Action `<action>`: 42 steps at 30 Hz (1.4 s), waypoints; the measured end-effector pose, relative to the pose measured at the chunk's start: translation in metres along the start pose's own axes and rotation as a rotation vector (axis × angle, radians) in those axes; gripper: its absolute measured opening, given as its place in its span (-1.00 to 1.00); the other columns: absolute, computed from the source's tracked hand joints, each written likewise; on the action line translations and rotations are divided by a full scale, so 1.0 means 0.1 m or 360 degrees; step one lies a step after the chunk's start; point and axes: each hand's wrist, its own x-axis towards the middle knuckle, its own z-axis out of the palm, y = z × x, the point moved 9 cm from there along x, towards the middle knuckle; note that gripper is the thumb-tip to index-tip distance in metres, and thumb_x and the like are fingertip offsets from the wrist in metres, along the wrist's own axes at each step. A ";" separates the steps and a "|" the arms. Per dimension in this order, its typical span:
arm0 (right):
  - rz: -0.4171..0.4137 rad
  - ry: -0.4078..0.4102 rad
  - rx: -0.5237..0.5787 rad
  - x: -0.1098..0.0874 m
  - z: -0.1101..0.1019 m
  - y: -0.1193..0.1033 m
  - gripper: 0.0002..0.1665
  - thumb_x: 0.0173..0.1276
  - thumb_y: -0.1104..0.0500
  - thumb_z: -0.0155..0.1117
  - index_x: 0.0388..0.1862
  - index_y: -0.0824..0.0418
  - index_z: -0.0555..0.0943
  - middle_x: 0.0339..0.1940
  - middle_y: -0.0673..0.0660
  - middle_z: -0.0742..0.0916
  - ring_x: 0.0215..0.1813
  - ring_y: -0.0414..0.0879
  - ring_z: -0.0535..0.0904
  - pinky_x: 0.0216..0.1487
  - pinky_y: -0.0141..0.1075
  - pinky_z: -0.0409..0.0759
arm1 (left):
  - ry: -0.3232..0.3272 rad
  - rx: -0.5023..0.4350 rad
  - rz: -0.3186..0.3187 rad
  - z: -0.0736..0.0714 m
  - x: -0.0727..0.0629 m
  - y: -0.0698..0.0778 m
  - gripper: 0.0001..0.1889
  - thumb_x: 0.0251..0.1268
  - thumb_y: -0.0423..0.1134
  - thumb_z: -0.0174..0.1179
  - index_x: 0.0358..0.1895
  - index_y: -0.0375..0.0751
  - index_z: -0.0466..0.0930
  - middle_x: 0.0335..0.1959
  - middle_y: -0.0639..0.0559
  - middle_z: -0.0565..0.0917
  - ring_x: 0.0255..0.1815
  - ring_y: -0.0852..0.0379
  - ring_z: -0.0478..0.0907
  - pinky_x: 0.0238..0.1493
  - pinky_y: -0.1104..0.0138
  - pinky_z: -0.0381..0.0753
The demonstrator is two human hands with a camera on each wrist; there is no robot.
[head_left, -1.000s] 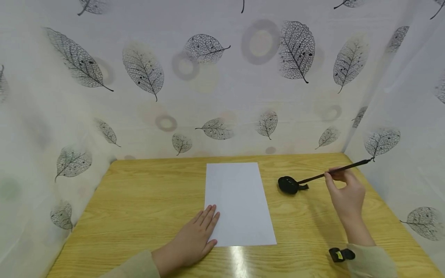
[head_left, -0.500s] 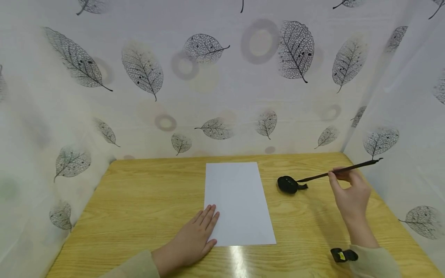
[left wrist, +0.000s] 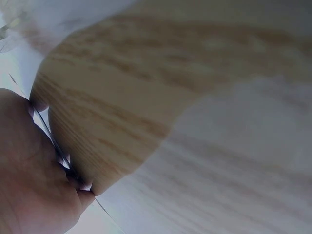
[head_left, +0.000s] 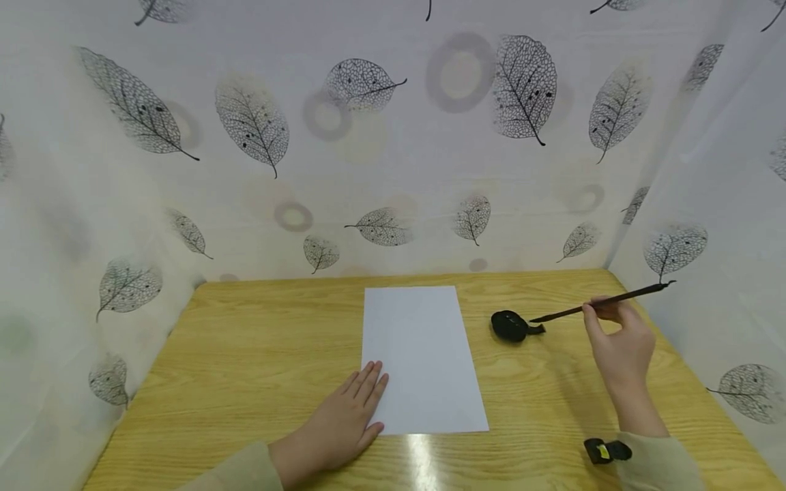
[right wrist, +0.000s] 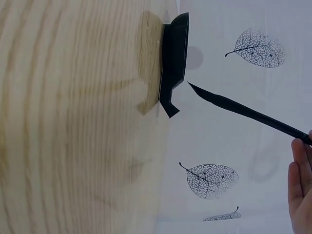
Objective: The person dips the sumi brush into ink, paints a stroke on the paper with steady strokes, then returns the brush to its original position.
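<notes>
In the head view a white sheet of paper (head_left: 424,354) lies on the wooden table. My left hand (head_left: 344,416) rests flat on its lower left edge, fingers straight. Right of the paper stands a small black ink dish (head_left: 508,327) with a short handle. My right hand (head_left: 623,341) pinches a dark calligraphy brush (head_left: 561,313) about its middle, slanted, tip pointing left at the dish. From the right wrist, the brush's pointed black tip (right wrist: 200,91) shows just off the dish's rim, with a gap between. The left wrist view shows the underside of my left hand (left wrist: 34,170), its fingertips partly hidden.
Leaf-printed curtains (head_left: 381,157) close off the back and both sides of the wooden table (head_left: 264,341). A black strap with a buckle (head_left: 606,451) sits on the right sleeve.
My right hand has moved slightly right, drawing the brush tip away from the ink dish to just off its rim. The left hand and the paper stay put.
</notes>
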 end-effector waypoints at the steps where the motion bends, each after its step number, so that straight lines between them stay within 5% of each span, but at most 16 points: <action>1: 0.0003 -0.0002 0.0010 0.00 0.00 0.00 -0.83 0.32 0.49 0.43 -0.12 0.52 0.72 -0.22 -0.72 0.54 -0.21 -0.85 0.43 -0.07 -0.80 0.33 | 0.0003 0.0003 0.0000 0.00 0.00 0.00 -0.23 0.70 0.13 -0.10 0.69 -0.33 0.09 0.75 -0.31 0.08 0.77 -0.17 0.08 0.71 0.02 0.25; 19: 0.0056 -0.0015 0.0044 0.00 0.05 0.03 -0.84 0.35 0.46 0.43 -0.11 0.51 0.72 -0.22 -0.66 0.56 -0.21 -0.82 0.47 -0.08 -0.78 0.38 | 0.0021 0.0006 -0.0003 -0.02 0.00 -0.01 -0.23 0.70 0.13 -0.09 0.69 -0.33 0.10 0.74 -0.30 0.09 0.77 -0.16 0.09 0.70 0.02 0.26; 26: 0.0034 -0.0074 -0.0084 -0.05 0.12 0.02 -0.83 0.37 0.41 0.44 -0.10 0.46 0.73 -0.28 -0.22 0.70 -0.21 -0.87 0.40 -0.06 -0.78 0.31 | 0.0008 -0.0019 -0.0001 -0.02 -0.01 0.00 -0.24 0.71 0.13 -0.09 0.69 -0.33 0.09 0.74 -0.31 0.09 0.77 -0.16 0.09 0.70 0.02 0.26; 32: 0.0060 -0.0020 -0.0059 -0.03 0.03 0.02 -0.84 0.38 0.42 0.42 -0.09 0.48 0.73 -0.24 -0.64 0.53 -0.21 -0.86 0.41 -0.07 -0.79 0.31 | 0.0016 -0.0013 0.0004 -0.04 -0.01 0.01 -0.24 0.70 0.13 -0.09 0.69 -0.34 0.11 0.74 -0.32 0.10 0.76 -0.17 0.10 0.70 0.02 0.27; 42: 0.0075 -0.0030 -0.0031 -0.04 0.04 0.04 -0.83 0.37 0.43 0.43 -0.09 0.48 0.73 -0.24 -0.71 0.53 -0.22 -0.84 0.42 -0.07 -0.79 0.32 | 0.0027 0.0042 0.0002 -0.02 0.00 0.01 -0.24 0.71 0.13 -0.10 0.69 -0.34 0.11 0.74 -0.31 0.11 0.76 -0.16 0.10 0.70 0.04 0.27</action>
